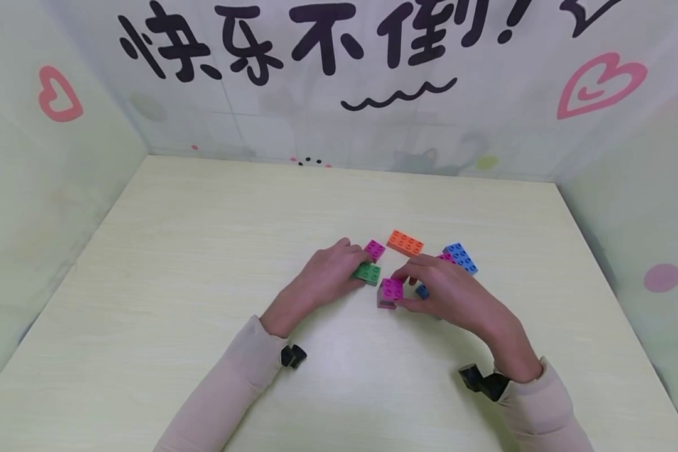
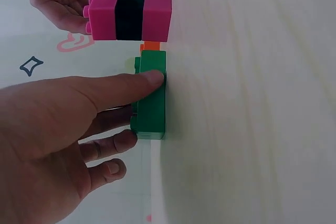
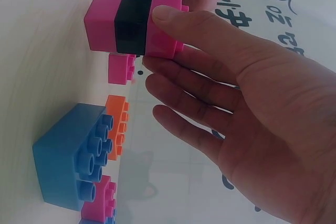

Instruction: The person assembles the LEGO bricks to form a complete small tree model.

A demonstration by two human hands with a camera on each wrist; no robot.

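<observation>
In the head view my left hand (image 1: 329,274) holds a green building brick (image 1: 368,274) at the tabletop. The left wrist view shows the thumb along the side of this green brick (image 2: 153,111), with other fingers behind it. Just to its right, my right hand (image 1: 454,290) grips a small upright stack of bricks (image 1: 391,293). That stack (image 3: 132,23) is pink, black and pink in layers, with thumb and fingertips on its upper pink brick. A blue brick (image 3: 71,153) stands below the right hand's fingers in the right wrist view.
Beyond the hands lie a pink brick (image 1: 375,250) and an orange brick (image 1: 405,242). Another blue brick (image 1: 461,258) is farther right, beside a partly hidden pink brick (image 1: 446,257). Printed cloth walls (image 1: 316,135) enclose the table's back and sides.
</observation>
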